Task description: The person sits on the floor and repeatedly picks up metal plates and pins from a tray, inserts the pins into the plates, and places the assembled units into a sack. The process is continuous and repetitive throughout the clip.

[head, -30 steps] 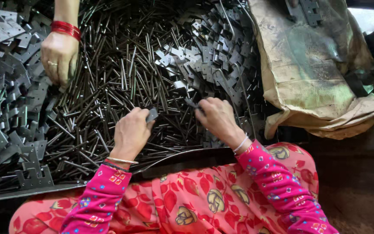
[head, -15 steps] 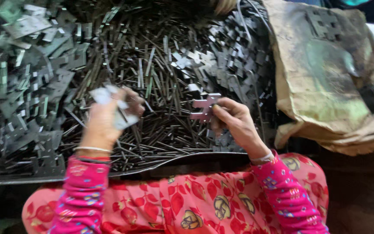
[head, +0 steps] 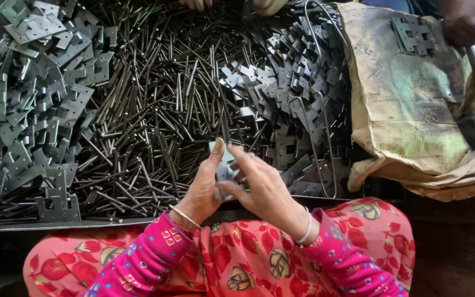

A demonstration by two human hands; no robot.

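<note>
Grey stamped metal, a hinge leaf point(head: 224, 168), is sitting pinched between my two hands just above the near lip of the tray point(head: 56, 224). My left hand point(head: 204, 187) is closing on it from the left, thumb and fingers standing almost upright along its left edge. My right hand point(head: 265, 190) is closing on its right side, fingers reaching up and to the left across the plate. I am seeing the leaf with its long axis running roughly up and away from me, its top end pointing toward the far side of the tray; its lower half is hidden behind my fingers.

Directly beyond the hands, a dense spread of dark steel pins point(head: 160, 115) is lying criss-crossed, touching one another, with no bare floor showing. Left of it a heap of hinge leaves point(head: 34, 104) is crowding the tray's left wall; right of it a second heap of leaves point(head: 298, 99) is running up against a stained sack point(head: 413, 110). Two bent wire loops point(head: 325, 137) are lying over that right heap. Open room is only the narrow strip between the tray's near rim and my pink floral sleeves point(head: 155, 258). At the upper right, another person's hand point(head: 465, 22) is resting over the sack.
</note>
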